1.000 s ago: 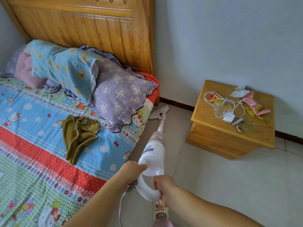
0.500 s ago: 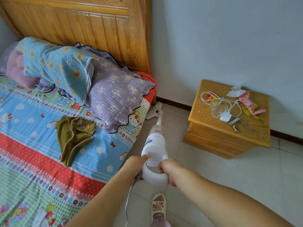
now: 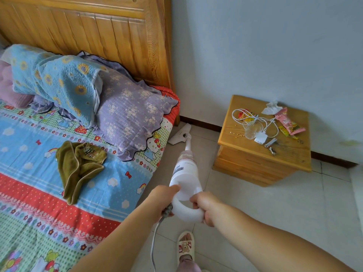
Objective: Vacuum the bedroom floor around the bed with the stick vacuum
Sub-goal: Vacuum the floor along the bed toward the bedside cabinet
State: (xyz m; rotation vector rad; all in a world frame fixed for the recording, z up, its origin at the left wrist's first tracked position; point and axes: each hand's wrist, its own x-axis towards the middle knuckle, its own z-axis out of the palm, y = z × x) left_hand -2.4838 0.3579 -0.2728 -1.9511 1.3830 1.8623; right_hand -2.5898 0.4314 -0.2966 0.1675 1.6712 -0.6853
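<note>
Both hands, the left hand [image 3: 164, 201] and right hand [image 3: 205, 206], are clamping the stick vacuum [image 3: 184, 177] loop handle, steering its head [image 3: 179, 135] into the corner beside the bed [image 3: 98, 173].

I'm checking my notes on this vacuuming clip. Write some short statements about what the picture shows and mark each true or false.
1. Both hands grip the stick vacuum's looped handle. True: left hand, right hand.
2. The floor head sits beside the bed's corner near the headboard. True.
3. The nightstand top is bare. False: a cable, wrappers and keys lie on it.
4. The olive cloth lies on the floor. False: it lies on the bed.
</note>
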